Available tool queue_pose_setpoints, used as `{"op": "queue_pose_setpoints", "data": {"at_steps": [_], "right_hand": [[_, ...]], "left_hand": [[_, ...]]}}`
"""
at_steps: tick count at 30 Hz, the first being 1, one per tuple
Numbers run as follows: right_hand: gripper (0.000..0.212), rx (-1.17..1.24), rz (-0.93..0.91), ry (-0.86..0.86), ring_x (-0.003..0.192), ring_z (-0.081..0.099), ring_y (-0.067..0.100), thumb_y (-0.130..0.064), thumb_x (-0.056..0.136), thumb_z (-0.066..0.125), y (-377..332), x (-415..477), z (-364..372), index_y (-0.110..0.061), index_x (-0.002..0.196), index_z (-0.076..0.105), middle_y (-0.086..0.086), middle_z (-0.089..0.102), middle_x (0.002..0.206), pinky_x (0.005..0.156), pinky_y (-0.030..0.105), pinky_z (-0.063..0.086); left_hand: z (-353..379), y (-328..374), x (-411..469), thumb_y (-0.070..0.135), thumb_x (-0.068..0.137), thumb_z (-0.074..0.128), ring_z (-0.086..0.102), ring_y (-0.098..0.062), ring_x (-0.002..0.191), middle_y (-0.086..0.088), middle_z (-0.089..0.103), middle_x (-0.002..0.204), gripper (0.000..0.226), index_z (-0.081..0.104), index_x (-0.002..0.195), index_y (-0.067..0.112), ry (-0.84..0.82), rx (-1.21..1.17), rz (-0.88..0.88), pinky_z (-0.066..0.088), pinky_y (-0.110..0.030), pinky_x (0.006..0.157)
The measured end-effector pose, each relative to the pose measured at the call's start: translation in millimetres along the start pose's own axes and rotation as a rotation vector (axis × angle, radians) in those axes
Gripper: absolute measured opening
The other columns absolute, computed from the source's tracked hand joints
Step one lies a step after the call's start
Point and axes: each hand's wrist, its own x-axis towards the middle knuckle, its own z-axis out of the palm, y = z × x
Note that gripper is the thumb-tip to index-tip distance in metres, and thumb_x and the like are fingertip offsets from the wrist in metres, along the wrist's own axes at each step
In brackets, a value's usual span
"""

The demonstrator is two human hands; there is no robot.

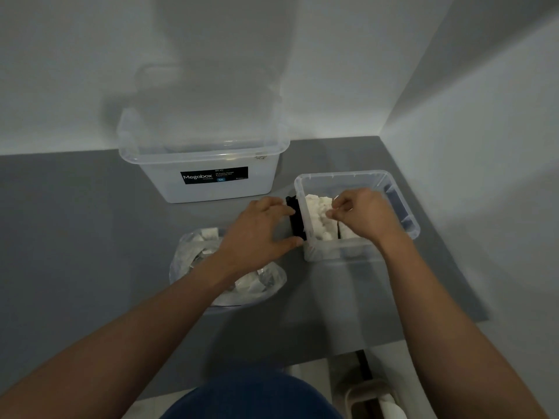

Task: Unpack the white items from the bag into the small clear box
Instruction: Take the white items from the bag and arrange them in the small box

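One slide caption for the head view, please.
Right hand pinches white items inside small clear box; left hand touches its side.

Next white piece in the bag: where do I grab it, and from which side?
Probably pinch the upper edge of the white piece poking up at the bag's far rim, coming from above: the bag's mouth gapes upward and its crinkled walls block the sides.
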Motion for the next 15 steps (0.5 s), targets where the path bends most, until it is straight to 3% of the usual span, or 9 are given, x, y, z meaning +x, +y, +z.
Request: {"op": "queue_pose_setpoints", "data": {"at_steps": [4,9,12,15], "right_hand": [[0.017,0.274,-0.015,0.203,0.075,0.067,0.001,-0.041,0.085,0.078,-20,-42,-8,-0.029,0.097,0.076,-0.014,0.072,0.085,0.067,0.016,0.049],[0.012,0.525,-0.176,0.285,0.074,0.065,0.002,-0.025,0.088,0.076,-83,-94,25,-0.025,0.100,0.077,-0.016,0.071,0.080,0.071,0.018,0.053],[0.012,0.493,-0.301,0.165,0.081,0.068,-0.002,-0.022,0.091,0.074,-119,-117,64,-0.021,0.102,0.078,-0.016,0.074,0.088,0.077,0.014,0.053],[0.014,0.296,-0.356,-0.091,0.088,0.069,0.003,-0.025,0.093,0.068,-144,-120,108,-0.028,0.102,0.079,-0.013,0.077,0.096,0.083,0.025,0.054]], "left_hand": [[-19,-48,-36,0.042,0.078,0.078,0.046,-0.022,0.123,0.000,0.050,0.133,0.034,0.067,0.107,0.026,0.268,-0.005,-0.005,0.044,-0.039,0.100],[-39,-106,-82,0.032,0.078,0.081,0.049,-0.024,0.117,-0.004,0.053,0.127,0.023,0.065,0.086,0.018,0.452,0.008,-0.102,0.033,-0.023,0.095],[-40,-130,-103,0.038,0.077,0.082,0.048,-0.026,0.118,-0.005,0.053,0.127,0.024,0.066,0.080,0.019,0.406,0.027,-0.107,0.038,-0.027,0.095],[-34,-147,-112,0.037,0.075,0.083,0.043,-0.030,0.124,-0.006,0.049,0.135,0.021,0.072,0.084,0.022,0.219,0.092,-0.125,0.046,-0.037,0.096]]}}
